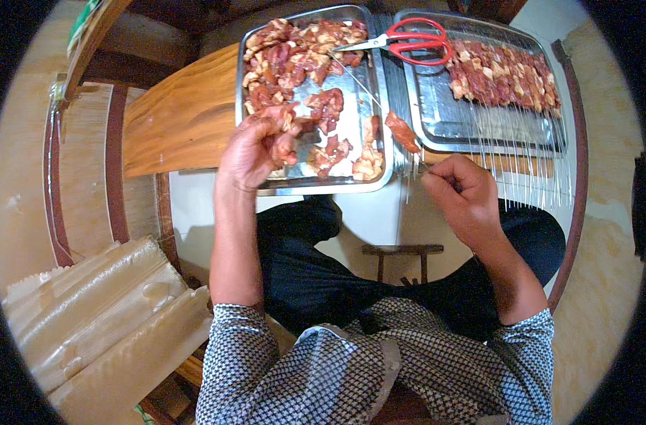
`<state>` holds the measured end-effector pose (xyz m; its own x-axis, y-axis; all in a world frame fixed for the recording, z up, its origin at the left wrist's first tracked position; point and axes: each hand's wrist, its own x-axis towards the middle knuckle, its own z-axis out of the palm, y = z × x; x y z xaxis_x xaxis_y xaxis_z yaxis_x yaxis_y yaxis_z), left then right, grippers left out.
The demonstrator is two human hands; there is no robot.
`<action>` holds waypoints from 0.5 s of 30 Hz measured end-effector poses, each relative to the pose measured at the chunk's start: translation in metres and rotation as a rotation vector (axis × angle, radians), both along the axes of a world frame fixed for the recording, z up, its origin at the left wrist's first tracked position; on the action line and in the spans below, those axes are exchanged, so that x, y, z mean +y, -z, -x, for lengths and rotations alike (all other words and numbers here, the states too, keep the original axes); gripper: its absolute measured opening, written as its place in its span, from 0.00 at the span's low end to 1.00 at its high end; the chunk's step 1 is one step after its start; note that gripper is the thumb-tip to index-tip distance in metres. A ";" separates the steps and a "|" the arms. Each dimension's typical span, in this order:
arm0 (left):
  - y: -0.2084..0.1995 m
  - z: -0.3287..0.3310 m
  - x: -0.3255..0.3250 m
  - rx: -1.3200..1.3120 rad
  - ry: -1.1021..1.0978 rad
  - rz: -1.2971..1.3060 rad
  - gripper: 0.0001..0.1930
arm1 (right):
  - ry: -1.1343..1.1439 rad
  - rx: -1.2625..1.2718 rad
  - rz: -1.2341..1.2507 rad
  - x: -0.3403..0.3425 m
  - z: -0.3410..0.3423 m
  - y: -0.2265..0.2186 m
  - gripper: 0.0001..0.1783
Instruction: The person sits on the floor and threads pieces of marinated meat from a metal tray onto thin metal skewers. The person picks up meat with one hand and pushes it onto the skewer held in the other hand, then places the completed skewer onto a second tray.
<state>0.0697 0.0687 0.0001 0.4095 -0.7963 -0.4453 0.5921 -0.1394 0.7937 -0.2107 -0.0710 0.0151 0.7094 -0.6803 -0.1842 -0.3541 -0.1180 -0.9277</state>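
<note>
My right hand [466,197] is closed around the lower end of a thin metal skewer [363,86]. One piece of raw meat [402,132] is threaded on it, not far from my fingers, and the skewer's tip points up and left over the left tray. Over the near left corner of that metal tray [266,190], my left hand [258,147] has its fingers curled on a piece of raw meat [287,119], partly hidden by the fingers. Loose raw meat chunks [294,57] are heaped at the tray's far end, with a few smaller clumps nearer me.
Red-handled scissors [416,44] lie across both trays' edges. In the right metal tray [436,124], several loaded meat skewers [503,79] lie side by side, bare ends jutting toward me. Bare skewers [398,78] lie between the trays. A wooden board [181,117] is underneath.
</note>
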 end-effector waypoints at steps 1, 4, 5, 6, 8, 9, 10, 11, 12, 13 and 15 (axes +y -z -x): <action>0.000 0.001 -0.001 0.136 -0.062 0.047 0.15 | -0.014 -0.028 -0.036 0.000 -0.001 0.000 0.06; 0.004 0.008 -0.009 0.242 0.023 0.164 0.16 | -0.020 -0.085 -0.141 0.000 0.001 0.007 0.06; 0.004 0.012 -0.012 0.208 0.031 0.172 0.15 | -0.034 -0.085 -0.115 0.000 0.001 0.007 0.06; 0.004 0.015 -0.014 0.180 0.037 0.183 0.14 | -0.049 -0.086 -0.088 0.000 0.001 0.006 0.06; 0.001 0.020 -0.017 0.121 0.045 0.203 0.13 | -0.062 -0.097 -0.050 0.001 -0.001 0.004 0.06; 0.003 0.020 -0.019 0.158 0.044 0.235 0.13 | -0.068 -0.085 -0.013 0.001 0.000 0.004 0.06; 0.007 0.019 -0.021 0.195 0.042 0.267 0.12 | -0.074 -0.074 0.025 0.002 0.001 0.004 0.06; 0.010 0.017 -0.021 0.231 0.038 0.296 0.11 | -0.082 -0.064 0.058 0.002 0.001 0.004 0.07; 0.012 0.014 -0.022 0.346 0.025 0.343 0.11 | -0.098 -0.060 0.084 0.003 0.001 0.003 0.07; 0.013 0.013 -0.023 0.359 0.001 0.344 0.12 | -0.113 -0.057 0.110 0.003 0.000 0.002 0.07; 0.013 0.014 -0.029 0.393 -0.035 0.352 0.13 | -0.127 -0.048 0.144 0.003 0.001 -0.001 0.07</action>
